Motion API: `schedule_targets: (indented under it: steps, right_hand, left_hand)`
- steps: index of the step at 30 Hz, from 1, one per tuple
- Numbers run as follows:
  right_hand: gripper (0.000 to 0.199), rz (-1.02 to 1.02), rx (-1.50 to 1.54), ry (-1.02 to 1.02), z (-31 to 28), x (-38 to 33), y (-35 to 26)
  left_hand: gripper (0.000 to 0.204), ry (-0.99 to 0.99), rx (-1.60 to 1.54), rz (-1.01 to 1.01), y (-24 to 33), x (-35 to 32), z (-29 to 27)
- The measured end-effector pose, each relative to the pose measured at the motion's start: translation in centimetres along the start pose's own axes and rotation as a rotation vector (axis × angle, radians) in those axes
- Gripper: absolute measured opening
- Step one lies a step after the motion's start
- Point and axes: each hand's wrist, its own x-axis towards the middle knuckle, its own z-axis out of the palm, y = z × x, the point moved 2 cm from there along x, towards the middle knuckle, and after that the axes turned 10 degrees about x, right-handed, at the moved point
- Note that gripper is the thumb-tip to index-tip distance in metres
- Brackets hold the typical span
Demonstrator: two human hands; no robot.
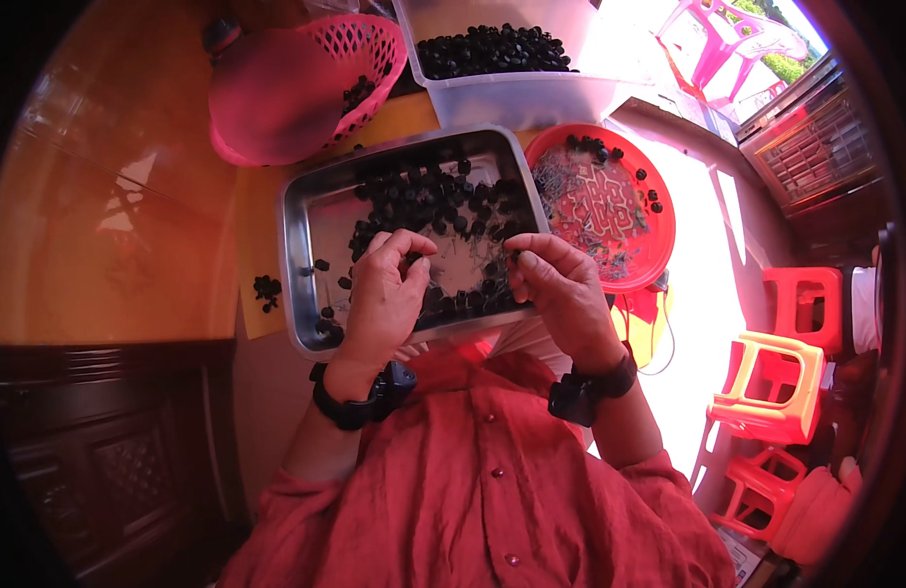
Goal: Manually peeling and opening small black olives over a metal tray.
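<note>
Over the metal tray (292, 245), my left hand (386, 294) is curled, its thumb and forefinger drawn together. Something dark shows between those fingertips, too small to name. To its right, my right hand (563, 289) pinches a small black part (514, 256) between thumb and fingers. Many small black parts (414, 201) lie heaped in the tray beyond both hands. Thin, pale wire-like pieces (463, 245) are scattered among them. A red round tray (659, 245) right of the metal one holds a pile of thin metal pieces (561, 186) and several black parts.
Behind the metal tray stand a pink basket (389, 49) with a round pink piece (276, 98) over it, and a clear plastic bin (521, 101) of black parts. Several black parts (267, 290) lie left of the tray. Plastic stools (771, 387) stand at the right.
</note>
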Motion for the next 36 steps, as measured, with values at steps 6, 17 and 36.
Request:
schedule_targets:
  steps: [6, 17, 36]
  right_hand:
    - [0.021, -0.006, -0.091, -0.018, 0.1, -0.4, 0.0]
    - [0.018, 0.022, 0.040, -0.078, -0.3, -1.2, -0.3]
    - [0.017, 0.017, 0.227, -0.047, -1.0, -1.4, 0.2]
  left_hand:
    - [0.010, -0.013, 0.479, 0.257, 1.1, 1.4, 0.5]
    - [0.021, -0.200, 0.778, -0.013, 0.6, 4.8, 2.9]
    - [0.020, -0.146, 0.700, 0.061, -1.6, 4.7, 2.7]
